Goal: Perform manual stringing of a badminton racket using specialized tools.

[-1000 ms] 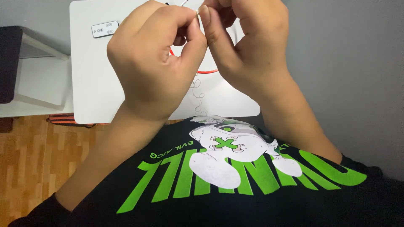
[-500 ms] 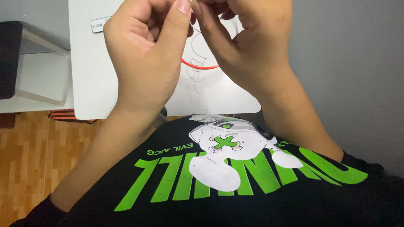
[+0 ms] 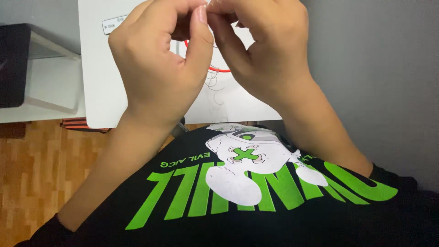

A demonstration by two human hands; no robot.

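My left hand (image 3: 157,68) and my right hand (image 3: 270,55) are raised close to the camera, fingertips pinched together near the top edge. A thin, curly, near-transparent thread (image 3: 215,93) hangs down from between the fingertips; both hands seem to pinch it. Behind the hands, part of a red ring (image 3: 219,69) lies on the white table (image 3: 105,91). What the fingertips hold at the pinch itself is hidden.
A small white label tag (image 3: 114,24) lies on the table's far left. A grey wall (image 3: 379,68) is to the right, wooden floor (image 3: 41,174) at lower left, a white shelf with a dark box (image 3: 13,64) at left. My black shirt with green print (image 3: 247,192) fills the bottom.
Both hands have risen toward the top of the view, staying pinched together. More of the red ring and the hanging thread show beneath them.
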